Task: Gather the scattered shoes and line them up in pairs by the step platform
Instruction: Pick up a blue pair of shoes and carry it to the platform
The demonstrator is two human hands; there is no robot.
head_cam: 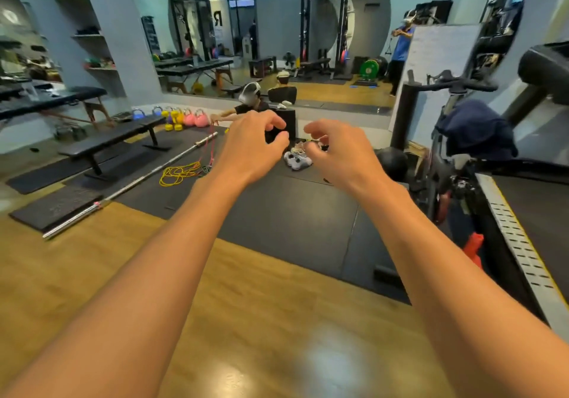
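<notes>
Two bare arms stretch forward over a gym floor, the left hand [255, 146] and right hand [334, 151] both empty, fingers loosely curled. Beyond them, on a black floor mat [277, 212] just beside one black step platform [291, 120], lie pale sneakers [297, 160]: at least two, with others perhaps hidden behind the hands. They look light and soft-sided, probably easiest to pinch at the heel collar.

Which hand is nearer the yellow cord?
Left. The left hand is up and to the right of the yellow cord; the right hand is further right, beyond the left hand.
</notes>
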